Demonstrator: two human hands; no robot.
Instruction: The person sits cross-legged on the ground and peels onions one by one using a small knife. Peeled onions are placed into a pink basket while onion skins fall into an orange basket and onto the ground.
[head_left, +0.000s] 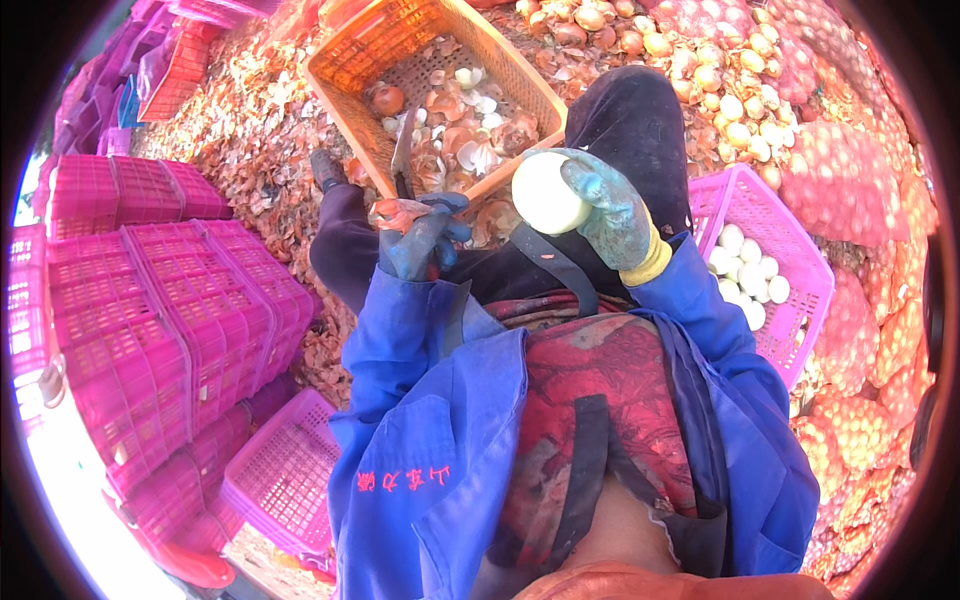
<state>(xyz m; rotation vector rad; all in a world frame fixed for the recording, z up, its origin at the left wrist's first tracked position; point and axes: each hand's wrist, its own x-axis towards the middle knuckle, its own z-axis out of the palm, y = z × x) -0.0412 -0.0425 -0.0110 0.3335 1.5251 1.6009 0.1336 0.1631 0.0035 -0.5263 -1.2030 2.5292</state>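
My right hand (611, 214), in a stained glove with a yellow cuff, grips a large peeled white onion (550, 193) above my lap. My left hand (424, 236), in a dark glove with blue patches, is closed around a knife (403, 154) whose blade points away from me. A piece of reddish-brown onion skin (396, 214) lies against that hand's fingers. Just beyond both hands stands an orange plastic crate (517, 75). Inside it are onion skins, white onion scraps (480, 156) and an unpeeled onion (388, 100).
At my right, a pink plastic crate (799, 300) holds several peeled onions (750, 277). Loose unpeeled onions (731, 107) and red mesh sacks of onions (840, 180) lie beyond it. Stacked pink crates (180, 300) stand at my left. Onion skins (247, 150) cover the ground.
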